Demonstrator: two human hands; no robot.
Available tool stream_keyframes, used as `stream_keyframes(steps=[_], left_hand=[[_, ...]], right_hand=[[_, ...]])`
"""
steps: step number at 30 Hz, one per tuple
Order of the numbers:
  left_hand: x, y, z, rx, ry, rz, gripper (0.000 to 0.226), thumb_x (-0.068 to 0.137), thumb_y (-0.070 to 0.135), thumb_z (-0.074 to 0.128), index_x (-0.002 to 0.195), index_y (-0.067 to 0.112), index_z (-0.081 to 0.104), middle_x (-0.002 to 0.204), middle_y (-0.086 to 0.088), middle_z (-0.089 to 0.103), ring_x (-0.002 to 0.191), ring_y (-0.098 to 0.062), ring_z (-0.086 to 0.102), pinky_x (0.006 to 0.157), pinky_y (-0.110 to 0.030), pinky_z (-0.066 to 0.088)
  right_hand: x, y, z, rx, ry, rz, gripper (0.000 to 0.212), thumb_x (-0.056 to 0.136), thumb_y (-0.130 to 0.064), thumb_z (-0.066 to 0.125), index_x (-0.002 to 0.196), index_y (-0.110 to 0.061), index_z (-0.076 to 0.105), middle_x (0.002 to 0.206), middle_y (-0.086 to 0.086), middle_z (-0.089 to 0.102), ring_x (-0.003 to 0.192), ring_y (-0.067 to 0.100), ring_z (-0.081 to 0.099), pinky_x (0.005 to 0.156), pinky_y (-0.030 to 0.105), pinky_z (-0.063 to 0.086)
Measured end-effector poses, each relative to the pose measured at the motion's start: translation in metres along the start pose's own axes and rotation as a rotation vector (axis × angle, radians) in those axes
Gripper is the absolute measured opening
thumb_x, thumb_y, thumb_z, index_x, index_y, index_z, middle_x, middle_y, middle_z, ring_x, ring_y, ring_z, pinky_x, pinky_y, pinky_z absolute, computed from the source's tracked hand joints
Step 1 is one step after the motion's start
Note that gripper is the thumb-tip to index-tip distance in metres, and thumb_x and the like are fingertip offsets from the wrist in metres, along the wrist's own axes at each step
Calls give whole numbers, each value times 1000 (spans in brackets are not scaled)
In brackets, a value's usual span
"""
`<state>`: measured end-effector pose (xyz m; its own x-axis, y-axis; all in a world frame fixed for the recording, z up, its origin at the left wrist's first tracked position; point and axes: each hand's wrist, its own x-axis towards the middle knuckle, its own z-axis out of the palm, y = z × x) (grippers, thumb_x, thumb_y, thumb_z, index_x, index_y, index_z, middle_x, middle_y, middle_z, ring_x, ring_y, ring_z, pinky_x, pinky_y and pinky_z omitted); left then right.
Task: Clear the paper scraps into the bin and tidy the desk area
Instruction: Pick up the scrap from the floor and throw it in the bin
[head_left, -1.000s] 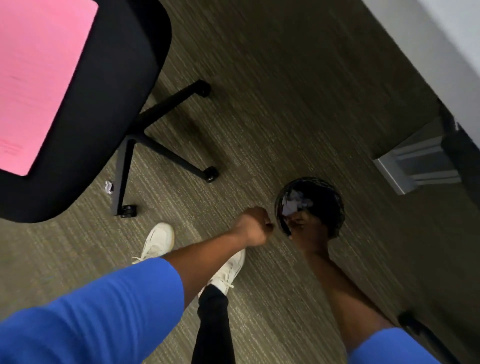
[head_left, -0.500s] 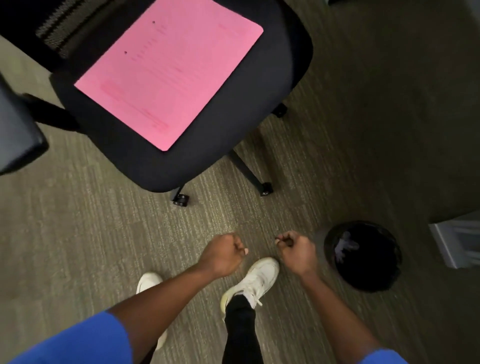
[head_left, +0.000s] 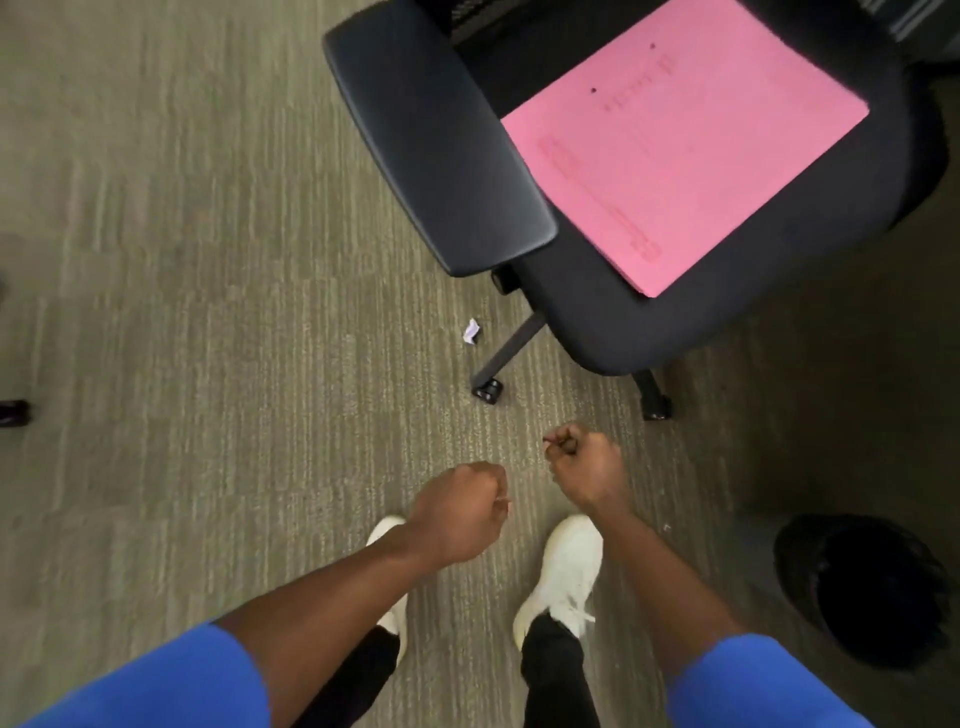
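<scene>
A small white paper scrap lies on the carpet beside the chair's base, well ahead of my hands. The black round bin stands on the floor at lower right, its inside too dark to read. My left hand is a closed fist above my left shoe. Slightly farther forward, my right hand is also curled into a fist, above my right shoe. I see nothing held in either fist. Both hands are apart from the scrap and the bin.
A black office chair with a wide armrest fills the upper right, and a pink folder lies on its seat. Its wheeled legs reach toward my white shoes. A dark object sits at the left edge.
My right hand has drawn back from the bin and curled shut. My view has swung left, so the bin is now at lower right and the scrap by the chair shows again.
</scene>
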<state>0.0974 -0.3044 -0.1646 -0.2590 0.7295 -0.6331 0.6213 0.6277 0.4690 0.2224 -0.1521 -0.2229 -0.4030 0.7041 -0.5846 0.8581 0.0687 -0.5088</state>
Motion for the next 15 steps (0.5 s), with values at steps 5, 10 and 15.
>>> stream_keyframes(steps=[5, 10, 15], left_hand=[[-4, -56, -22, 112, 65, 63, 22, 100, 31, 53, 113, 17, 65, 119, -5, 70, 107, -29, 69, 87, -42, 57], [11, -88, -40, 226, 93, 139, 29, 103, 33, 53, 122, 12, 60, 125, -11, 67, 116, -34, 65, 92, -43, 53], [45, -120, -53, 360, 87, 195, 36, 101, 38, 58, 122, 9, 61, 121, -15, 68, 111, -37, 66, 91, -47, 55]], right_hand=[[30, -51, 53, -106, -17, -99, 6, 93, -22, 74, 96, -18, 76, 101, 3, 81, 95, 27, 75, 88, 38, 59], [98, -84, 102, -230, -68, -173, 7, 91, -23, 74, 96, -19, 76, 101, 7, 80, 99, 30, 74, 87, 40, 60], [182, -103, 156, -355, -65, -264, 14, 91, -15, 69, 102, -13, 77, 108, 14, 78, 108, 35, 71, 88, 36, 54]])
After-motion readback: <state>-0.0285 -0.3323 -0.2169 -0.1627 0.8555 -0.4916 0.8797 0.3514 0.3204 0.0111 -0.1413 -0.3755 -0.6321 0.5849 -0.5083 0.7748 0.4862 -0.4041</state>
